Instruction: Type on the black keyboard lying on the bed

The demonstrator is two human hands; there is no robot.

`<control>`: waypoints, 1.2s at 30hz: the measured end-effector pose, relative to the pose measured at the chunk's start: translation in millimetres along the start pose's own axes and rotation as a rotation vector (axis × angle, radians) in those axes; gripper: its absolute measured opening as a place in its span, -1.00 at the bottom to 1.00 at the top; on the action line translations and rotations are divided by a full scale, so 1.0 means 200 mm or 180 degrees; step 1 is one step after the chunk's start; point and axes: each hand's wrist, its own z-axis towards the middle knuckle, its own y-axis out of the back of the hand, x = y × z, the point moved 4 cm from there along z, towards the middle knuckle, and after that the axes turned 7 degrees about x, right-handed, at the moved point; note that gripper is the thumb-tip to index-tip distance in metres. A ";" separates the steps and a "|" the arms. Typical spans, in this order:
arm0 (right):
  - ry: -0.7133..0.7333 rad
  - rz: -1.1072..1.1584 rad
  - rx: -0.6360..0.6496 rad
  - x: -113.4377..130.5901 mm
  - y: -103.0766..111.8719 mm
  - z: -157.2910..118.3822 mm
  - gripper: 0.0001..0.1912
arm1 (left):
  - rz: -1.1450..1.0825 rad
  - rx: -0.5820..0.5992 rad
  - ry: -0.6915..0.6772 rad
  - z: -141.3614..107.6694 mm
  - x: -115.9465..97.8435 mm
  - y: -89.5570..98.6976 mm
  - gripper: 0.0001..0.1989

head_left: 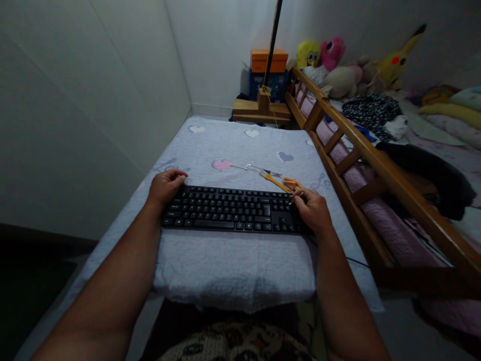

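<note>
A black keyboard [218, 208] lies flat across the patterned cloth, keys up. At its back left corner my left hand [165, 189] is closed, fingers curled against the keyboard's end. My right hand [313, 208] covers part of the number pad at the other end. Its thumb and fingers are pinched together, with a small pale tip showing between them that I cannot make out. Just behind that hand lie a bunched orange cloth [291, 183] and a brush with a yellow handle [277, 182]. A wire puller [257, 168] and a thin stick [238, 167] lie farther back.
The table [233, 260] has a pale quilted cover with hearts. A wooden bed rail [361, 155] runs along the right, with plush toys and clothes behind it. A wooden stand [263, 105] with a pole and an orange box [268, 60] are beyond the far edge. A cable [356, 261] trails right.
</note>
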 end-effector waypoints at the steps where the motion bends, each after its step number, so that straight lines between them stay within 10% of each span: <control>1: -0.0017 -0.0014 -0.0008 0.00 0.00 0.00 -0.80 | 0.0000 -0.0010 -0.0004 0.00 0.00 0.00 -0.72; 36: 0.0353 0.0124 -0.0068 -0.02 -0.07 0.02 -0.83 | -0.0060 -0.0033 -0.0050 0.02 0.03 0.00 -0.72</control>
